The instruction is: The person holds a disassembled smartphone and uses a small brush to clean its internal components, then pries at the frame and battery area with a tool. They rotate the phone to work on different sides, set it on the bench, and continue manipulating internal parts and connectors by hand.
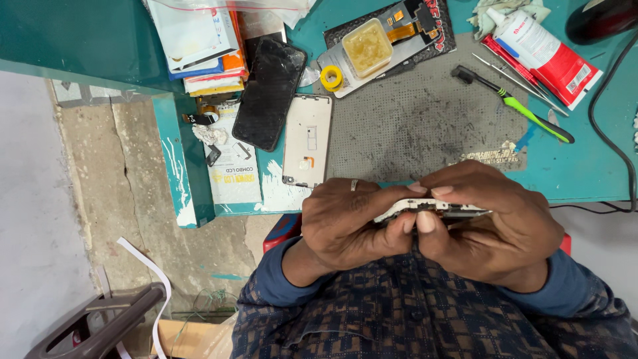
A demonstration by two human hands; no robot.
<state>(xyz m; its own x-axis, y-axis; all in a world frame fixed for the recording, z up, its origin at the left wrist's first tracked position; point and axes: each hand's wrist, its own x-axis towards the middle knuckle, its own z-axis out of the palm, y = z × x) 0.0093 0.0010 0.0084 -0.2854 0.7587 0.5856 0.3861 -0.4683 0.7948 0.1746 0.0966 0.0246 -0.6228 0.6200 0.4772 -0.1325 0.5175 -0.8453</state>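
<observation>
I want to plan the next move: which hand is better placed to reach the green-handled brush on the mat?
Probably the right hand: the green-handled brush lies on its side, above it. The left hand would cross over.

Both hands meet at the near edge of the worktop, the left hand and right hand holding a phone frame edge-on between them, above the person's lap. Just beyond the hands lies a work mat. On the mat's left edge rests a phone back shell, and left of that a cracked phone, leaning onto a stack of boxes at the far left. At the mat's far edge sits a small tub on a display panel, with a tape roll beside it. To the right lie a brush, tweezers and a glue tube.
</observation>
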